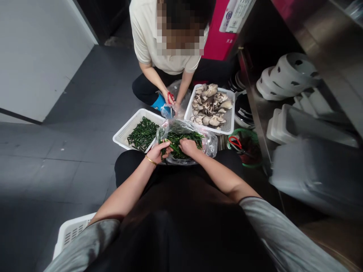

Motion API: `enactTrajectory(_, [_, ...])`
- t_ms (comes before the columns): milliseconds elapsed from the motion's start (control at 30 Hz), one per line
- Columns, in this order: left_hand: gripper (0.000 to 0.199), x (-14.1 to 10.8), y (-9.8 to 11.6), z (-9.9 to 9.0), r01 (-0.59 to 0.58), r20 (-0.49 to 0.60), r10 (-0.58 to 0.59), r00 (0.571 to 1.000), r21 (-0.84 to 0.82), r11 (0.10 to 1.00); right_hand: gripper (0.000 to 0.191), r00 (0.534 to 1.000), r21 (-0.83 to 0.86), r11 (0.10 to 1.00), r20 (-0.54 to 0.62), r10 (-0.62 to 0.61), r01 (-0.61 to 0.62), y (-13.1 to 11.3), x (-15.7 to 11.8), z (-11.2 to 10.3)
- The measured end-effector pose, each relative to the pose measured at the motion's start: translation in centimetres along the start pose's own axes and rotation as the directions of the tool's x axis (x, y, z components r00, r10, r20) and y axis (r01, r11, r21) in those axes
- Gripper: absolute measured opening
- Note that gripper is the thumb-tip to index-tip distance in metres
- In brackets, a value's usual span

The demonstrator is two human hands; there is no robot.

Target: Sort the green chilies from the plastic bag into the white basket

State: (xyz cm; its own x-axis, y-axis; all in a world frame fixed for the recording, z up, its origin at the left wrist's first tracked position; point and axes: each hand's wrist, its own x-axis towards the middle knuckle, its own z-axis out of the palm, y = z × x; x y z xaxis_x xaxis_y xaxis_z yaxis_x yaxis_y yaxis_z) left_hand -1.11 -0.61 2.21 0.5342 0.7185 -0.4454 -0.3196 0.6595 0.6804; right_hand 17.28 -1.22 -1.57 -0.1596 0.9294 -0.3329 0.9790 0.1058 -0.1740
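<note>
My left hand (160, 152), with a gold bracelet at the wrist, is closed around a few long green chili peppers (168, 145). It is at the left side of an open clear plastic bag (211, 145) on my lap, filled with more green chili peppers (195, 139). My right hand (189, 147) reaches into the bag with its fingers curled; what they pinch is hidden. Just beyond my left hand, a white perforated basket (120, 136) holds a heap of green chili peppers (144, 132).
Across from me a person (170, 68) holds red-handled scissors (170, 98) over a plastic bag. A white basket (231, 128) carries oyster mushrooms (211, 105). On the right are a green-rimmed basket (251, 165) with red-handled scissors (235, 142) and a metal shelf (255, 128) of containers.
</note>
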Motion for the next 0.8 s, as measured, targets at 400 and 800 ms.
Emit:
enactTrajectory(400, [0.029, 1.7, -2.0, 1.7, 0.155, -0.022, -0.154, 0.988, 0.079, 0.985, 0.026, 0.990, 0.849, 0.510, -0.140, -0.034, 0.138, -0.2, -3.0, -3.1])
enactTrajectory(800, [0.030, 0.2, 3.9, -1.3, 0.007, -0.173, 0.023, 0.985, 0.172, 0.985, 0.027, 0.991, 0.028, 1.000, -0.135, 0.007, -0.003, 1.5, -3.3, -4.0])
